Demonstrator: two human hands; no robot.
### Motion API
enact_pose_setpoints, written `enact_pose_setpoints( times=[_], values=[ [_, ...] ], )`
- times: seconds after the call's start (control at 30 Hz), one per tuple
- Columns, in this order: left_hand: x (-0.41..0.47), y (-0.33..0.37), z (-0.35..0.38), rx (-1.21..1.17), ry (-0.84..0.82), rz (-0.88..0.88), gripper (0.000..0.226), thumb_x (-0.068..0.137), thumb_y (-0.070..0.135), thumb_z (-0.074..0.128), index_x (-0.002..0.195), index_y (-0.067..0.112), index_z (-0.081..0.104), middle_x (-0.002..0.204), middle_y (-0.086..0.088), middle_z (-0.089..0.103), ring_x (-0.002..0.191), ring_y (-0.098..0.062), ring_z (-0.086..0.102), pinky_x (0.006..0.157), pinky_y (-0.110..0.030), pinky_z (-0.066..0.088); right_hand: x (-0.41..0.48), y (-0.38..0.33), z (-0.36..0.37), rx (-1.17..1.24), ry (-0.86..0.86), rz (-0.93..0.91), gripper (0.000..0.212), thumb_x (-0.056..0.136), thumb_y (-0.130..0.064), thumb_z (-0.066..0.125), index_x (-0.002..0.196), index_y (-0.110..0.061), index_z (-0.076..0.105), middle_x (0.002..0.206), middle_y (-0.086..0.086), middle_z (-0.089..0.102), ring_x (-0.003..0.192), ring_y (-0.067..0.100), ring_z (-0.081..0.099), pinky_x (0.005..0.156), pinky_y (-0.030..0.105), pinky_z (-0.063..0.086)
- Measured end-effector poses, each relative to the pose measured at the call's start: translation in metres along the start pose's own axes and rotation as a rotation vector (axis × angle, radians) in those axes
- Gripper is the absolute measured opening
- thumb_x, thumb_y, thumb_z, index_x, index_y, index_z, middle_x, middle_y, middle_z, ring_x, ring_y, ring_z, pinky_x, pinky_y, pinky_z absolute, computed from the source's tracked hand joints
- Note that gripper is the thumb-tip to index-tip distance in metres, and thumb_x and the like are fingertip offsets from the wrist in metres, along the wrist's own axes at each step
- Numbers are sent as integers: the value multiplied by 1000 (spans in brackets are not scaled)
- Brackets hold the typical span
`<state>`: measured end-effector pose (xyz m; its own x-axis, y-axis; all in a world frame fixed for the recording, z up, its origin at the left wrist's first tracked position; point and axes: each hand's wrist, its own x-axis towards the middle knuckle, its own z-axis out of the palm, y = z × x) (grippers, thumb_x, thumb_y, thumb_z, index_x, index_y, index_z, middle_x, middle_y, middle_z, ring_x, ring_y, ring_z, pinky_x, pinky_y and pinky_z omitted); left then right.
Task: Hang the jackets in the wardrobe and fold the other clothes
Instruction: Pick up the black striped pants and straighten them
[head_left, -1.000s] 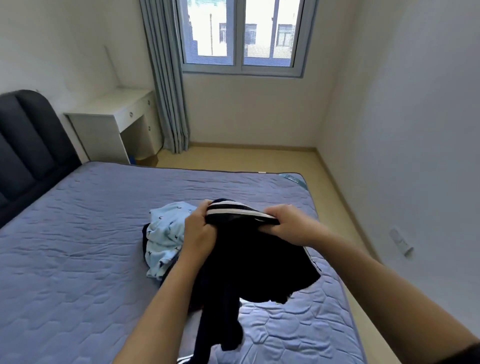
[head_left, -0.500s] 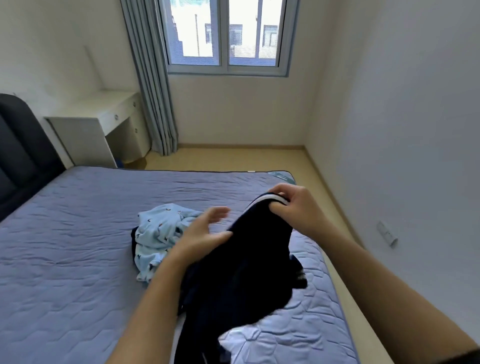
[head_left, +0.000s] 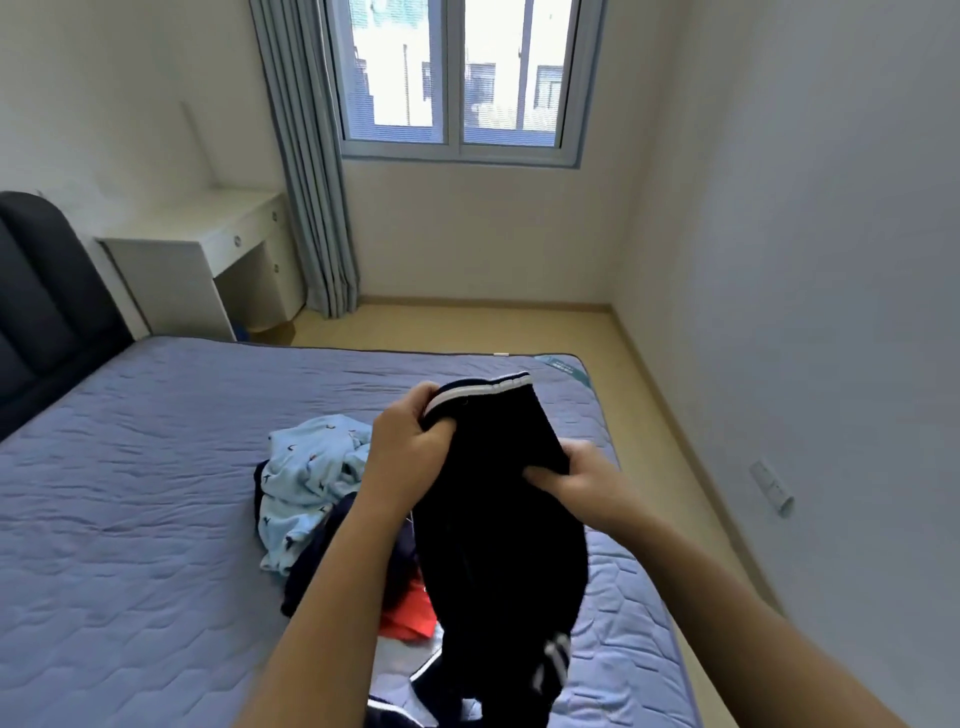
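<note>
Dark garment (head_left: 501, 525) hangs, gripped in fingers (head_left: 442, 428) of left hand (head_left: 408, 454) and right hand (head_left: 584, 480).

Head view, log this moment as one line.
left hand: grips dark garment at striped band | right hand: pinches its side edge | garment: held over bed | light blue garment: crumpled on bed

Clothes pile (head_left: 306, 488) on bed (head_left: 130, 467); desk (head_left: 208, 244) behind, left of window (head_left: 457, 78).

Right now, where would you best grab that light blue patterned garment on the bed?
Probably its raised, bunched upper folds, pinched from above on its left side: the light blue garment lies crumpled on the bed, its right edge hidden behind the left hand gripping the black garment.
</note>
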<state>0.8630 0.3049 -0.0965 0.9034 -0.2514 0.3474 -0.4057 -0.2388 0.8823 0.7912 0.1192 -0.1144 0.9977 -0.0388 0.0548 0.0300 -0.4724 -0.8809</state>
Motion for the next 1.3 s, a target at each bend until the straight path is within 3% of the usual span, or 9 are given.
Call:
enact_pose_setpoints(
  times=[0.1, 0.2, 0.33, 0.5, 0.63, 0.73, 0.93, 1.13, 1.3],
  values=[
    [-1, 4, 0, 114, -213, 14, 24, 72, 13, 60, 90, 29, 61, 79, 6, 66, 75, -7, 61, 69, -26, 47, 9, -5, -8, -113, 2, -68, 32, 89, -5, 58, 76, -35, 60, 74, -12, 64, 71, 8, 61, 68, 27, 46],
    [-5, 15, 10, 133, -300, 62, 22, 69, 20, 57, 90, 17, 60, 75, -2, 63, 72, -19, 59, 63, -37, 47, 18, -11, -11, -159, 20, -117, 40, 85, -2, 58, 68, -38, 58, 68, -15, 63, 66, 2, 57, 63, 20, 43],
    [-7, 22, 20, 165, -323, 82, 22, 74, 16, 62, 93, 26, 58, 74, 1, 62, 66, -14, 57, 61, -30, 46, 22, -13, -17, -245, 59, -84, 40, 85, -5, 58, 61, -37, 54, 64, -15, 60, 59, -10, 55, 54, 8, 38],
    [-12, 23, 23, 98, -186, 83, 4, 81, 21, 56, 78, 22, 58, 66, -3, 57, 61, -14, 50, 58, -32, 40, 21, -1, -17, -265, 27, -69, 23, 83, -9, 60, 68, -27, 61, 70, -6, 63, 62, -1, 54, 58, 18, 40],
    [-19, 24, 24, -27, -101, 40, 19, 87, 6, 58, 74, 21, 59, 62, 1, 54, 61, -8, 47, 58, -23, 37, 16, 22, -30, -382, -25, -7, 29, 83, -14, 67, 64, -32, 53, 63, -11, 55, 61, -2, 50, 54, 14, 35],
    [-21, 19, 22, -91, -18, 1, 33, 88, 0, 58, 73, 29, 59, 61, 12, 53, 60, -3, 46, 59, -17, 37, 11, 44, -47, -465, -23, 50, 13, 84, -19, 66, 72, -20, 62, 61, -9, 54, 62, 7, 50, 59, 28, 35],
    [-26, 8, 9, -74, 35, 13, 33, 89, 2, 58, 76, 32, 63, 69, 12, 62, 66, -1, 55, 65, -14, 43, -5, 65, -76, -500, -46, 71, 36, 85, -6, 62, 63, -34, 55, 57, -19, 55, 62, 5, 54, 62, 29, 46],
    [-25, -18, -9, 66, 23, -63, 14, 78, 30, 54, 86, 29, 65, 76, 5, 66, 76, -12, 60, 71, -26, 45, -29, 58, -85, -420, 72, -151, 29, 92, -3, 54, 107, -28, 55, 85, -14, 60, 74, -3, 55, 67, 8, 40],
    [-23, -25, -22, 342, -39, 141, 24, 86, 6, 62, 97, 24, 51, 65, -1, 56, 58, -7, 51, 54, -12, 37, -41, 63, -88, -499, -80, -336, 29, 91, -6, 49, 115, -14, 61, 108, -15, 60, 99, -5, 54, 87, 8, 40]
  ],
)
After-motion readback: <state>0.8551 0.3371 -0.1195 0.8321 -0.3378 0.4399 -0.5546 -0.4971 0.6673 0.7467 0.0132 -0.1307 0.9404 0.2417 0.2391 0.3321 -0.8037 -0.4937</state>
